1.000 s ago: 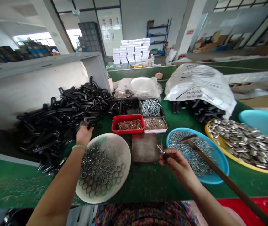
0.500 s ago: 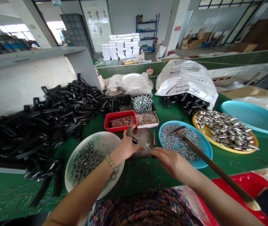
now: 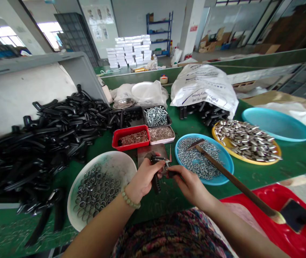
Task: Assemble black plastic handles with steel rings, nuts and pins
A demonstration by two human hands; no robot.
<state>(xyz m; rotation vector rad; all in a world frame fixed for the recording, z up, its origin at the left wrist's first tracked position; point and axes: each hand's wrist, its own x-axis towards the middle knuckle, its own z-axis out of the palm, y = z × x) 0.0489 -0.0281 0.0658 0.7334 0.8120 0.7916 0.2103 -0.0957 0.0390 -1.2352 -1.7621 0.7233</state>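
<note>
My left hand (image 3: 144, 176) is closed around a black plastic handle (image 3: 156, 185) with its lower end pointing down toward me. Small shiny metal parts (image 3: 166, 164) show at the handle's top, between both hands. My right hand (image 3: 189, 182) pinches at this metal end from the right; a dark piece shows at its fingertips, and I cannot tell whether it belongs to the handle. Both hands are over the front of a dark metal plate (image 3: 141, 151). Behind it are a red bin (image 3: 116, 143) of copper-coloured pins and a white tray (image 3: 166, 140) of small metal pieces.
A white basin (image 3: 126, 159) of metal rings lies left, below a heap of black handles (image 3: 69, 125). At right, a hammer (image 3: 228, 173) rests across a blue basin (image 3: 230, 175) of nuts. Beyond are a yellow tray (image 3: 249, 162) of metal sleeves and a blue tray (image 3: 278, 123).
The handle in my left hand has come down and turned to meet the metal parts at my right fingertips. My hands are now together. The whole view has shifted a little.
</note>
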